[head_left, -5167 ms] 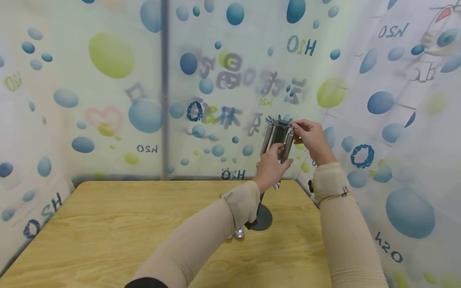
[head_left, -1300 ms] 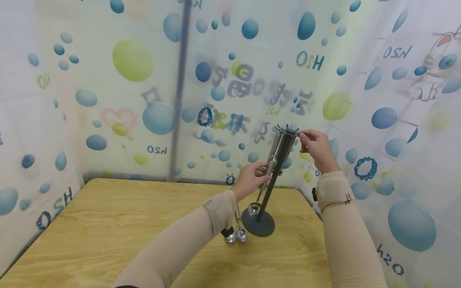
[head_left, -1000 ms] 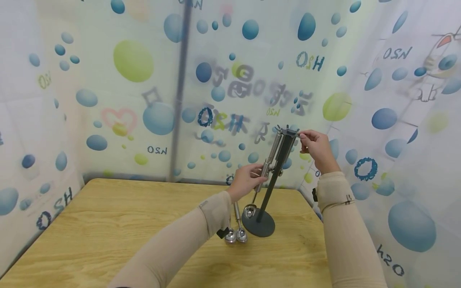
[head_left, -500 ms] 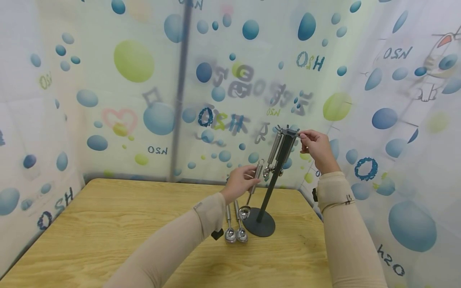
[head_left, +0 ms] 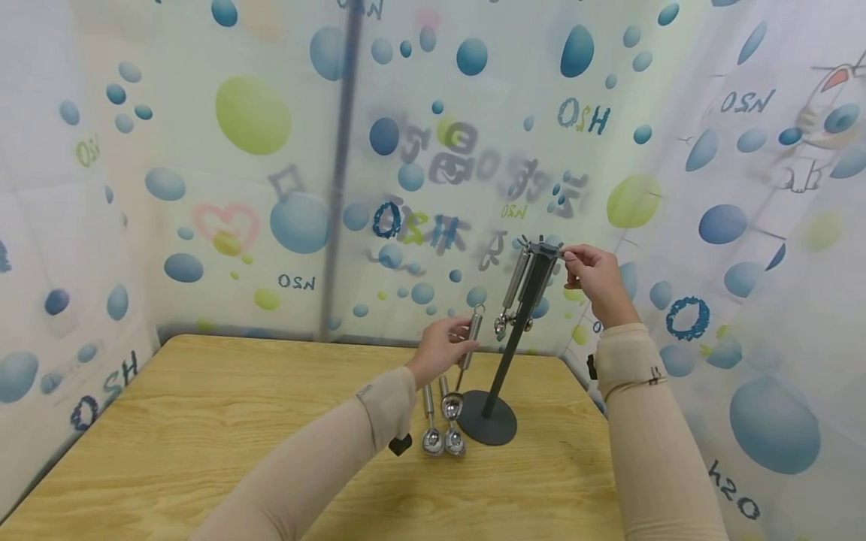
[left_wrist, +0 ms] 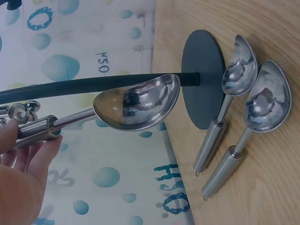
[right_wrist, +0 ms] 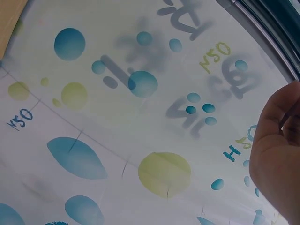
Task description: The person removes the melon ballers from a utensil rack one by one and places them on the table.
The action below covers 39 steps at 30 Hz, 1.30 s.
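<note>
My left hand point(head_left: 440, 347) grips the handle of a shiny metal scoop point(head_left: 452, 406), with the ring at its handle end up and the bowl hanging down. In the left wrist view, the scoop's bowl point(left_wrist: 138, 103) overlaps the dark post of the utensil stand point(head_left: 504, 364). My right hand point(head_left: 595, 278) pinches the edge of the stand's hooked top. Several metal utensils point(head_left: 516, 282) hang from the hooks, partly hidden behind the post. Two more scoops, a left one point(head_left: 433, 441) and a right one point(head_left: 455, 442), lie side by side on the table.
The stand's round dark base point(head_left: 494, 428) rests on the wooden table point(head_left: 271, 421), near its right side. A printed curtain point(head_left: 406, 90) with bubble shapes encloses the table at the back and sides.
My left hand has moved left and slightly down, carrying the scoop away from the hanging utensils. The stand has come down onto the table since the oldest frame. My right hand stays at its top.
</note>
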Each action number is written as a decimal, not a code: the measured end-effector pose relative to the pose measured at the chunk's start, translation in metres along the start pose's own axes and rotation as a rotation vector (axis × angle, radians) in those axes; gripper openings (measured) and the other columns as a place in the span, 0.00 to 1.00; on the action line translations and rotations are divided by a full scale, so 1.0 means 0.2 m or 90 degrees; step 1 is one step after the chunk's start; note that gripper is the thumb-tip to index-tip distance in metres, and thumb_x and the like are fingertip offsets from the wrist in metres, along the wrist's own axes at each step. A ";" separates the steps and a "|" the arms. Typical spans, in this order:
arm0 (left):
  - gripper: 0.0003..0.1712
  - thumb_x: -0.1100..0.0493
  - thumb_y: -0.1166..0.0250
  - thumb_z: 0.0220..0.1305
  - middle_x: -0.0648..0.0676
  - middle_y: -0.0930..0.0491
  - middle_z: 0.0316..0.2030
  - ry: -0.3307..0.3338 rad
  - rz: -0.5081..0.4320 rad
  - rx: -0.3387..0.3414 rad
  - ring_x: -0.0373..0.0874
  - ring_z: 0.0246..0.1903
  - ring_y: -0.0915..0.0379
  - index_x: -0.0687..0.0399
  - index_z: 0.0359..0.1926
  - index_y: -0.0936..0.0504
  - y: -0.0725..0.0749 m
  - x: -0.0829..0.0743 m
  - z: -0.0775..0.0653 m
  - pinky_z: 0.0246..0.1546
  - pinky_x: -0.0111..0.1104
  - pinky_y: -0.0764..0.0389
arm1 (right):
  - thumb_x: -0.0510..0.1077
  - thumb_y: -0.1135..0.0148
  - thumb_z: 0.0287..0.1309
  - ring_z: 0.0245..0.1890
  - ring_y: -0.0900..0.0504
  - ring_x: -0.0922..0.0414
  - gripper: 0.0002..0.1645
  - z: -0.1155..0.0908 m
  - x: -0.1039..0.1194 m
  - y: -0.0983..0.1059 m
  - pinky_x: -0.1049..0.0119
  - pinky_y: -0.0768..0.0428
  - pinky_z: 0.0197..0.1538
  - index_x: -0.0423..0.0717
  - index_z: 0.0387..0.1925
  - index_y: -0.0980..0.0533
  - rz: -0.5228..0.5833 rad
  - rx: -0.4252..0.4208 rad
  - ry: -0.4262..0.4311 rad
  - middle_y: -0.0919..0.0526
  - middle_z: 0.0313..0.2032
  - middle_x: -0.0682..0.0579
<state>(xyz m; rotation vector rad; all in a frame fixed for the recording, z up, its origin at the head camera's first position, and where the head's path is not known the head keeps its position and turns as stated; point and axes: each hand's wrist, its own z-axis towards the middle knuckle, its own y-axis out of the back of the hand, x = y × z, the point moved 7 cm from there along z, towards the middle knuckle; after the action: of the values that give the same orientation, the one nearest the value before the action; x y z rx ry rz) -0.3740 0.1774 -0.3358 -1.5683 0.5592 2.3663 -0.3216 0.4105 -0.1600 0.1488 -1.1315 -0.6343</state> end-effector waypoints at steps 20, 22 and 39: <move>0.22 0.65 0.32 0.68 0.55 0.16 0.43 0.040 -0.004 -0.013 0.46 0.41 0.18 0.59 0.62 0.21 0.07 0.14 -0.04 0.34 0.38 0.13 | 0.45 0.46 0.76 0.29 0.29 0.60 0.17 0.00 0.00 0.00 0.73 0.18 0.35 0.37 0.56 0.25 0.008 0.007 -0.026 0.27 0.27 0.58; 0.22 0.65 0.32 0.68 0.56 0.16 0.44 0.047 -0.008 -0.015 0.47 0.42 0.18 0.59 0.62 0.21 0.08 0.16 -0.05 0.35 0.38 0.13 | 0.45 0.46 0.76 0.29 0.29 0.60 0.16 0.00 -0.01 0.00 0.73 0.18 0.36 0.38 0.55 0.24 0.008 0.003 -0.027 0.27 0.27 0.57; 0.24 0.66 0.31 0.66 0.59 0.18 0.46 0.079 -0.028 -0.055 0.50 0.42 0.18 0.61 0.63 0.22 0.14 0.29 -0.09 0.33 0.37 0.13 | 0.46 0.46 0.77 0.30 0.29 0.59 0.17 0.00 -0.01 0.00 0.72 0.17 0.36 0.37 0.55 0.24 0.004 0.003 -0.022 0.27 0.28 0.56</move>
<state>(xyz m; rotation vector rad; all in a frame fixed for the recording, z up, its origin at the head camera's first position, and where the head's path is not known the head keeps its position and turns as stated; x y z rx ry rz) -0.3922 0.1444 -0.3898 -1.7553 0.4479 2.3018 -0.3220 0.4119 -0.1616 0.1388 -1.1664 -0.6302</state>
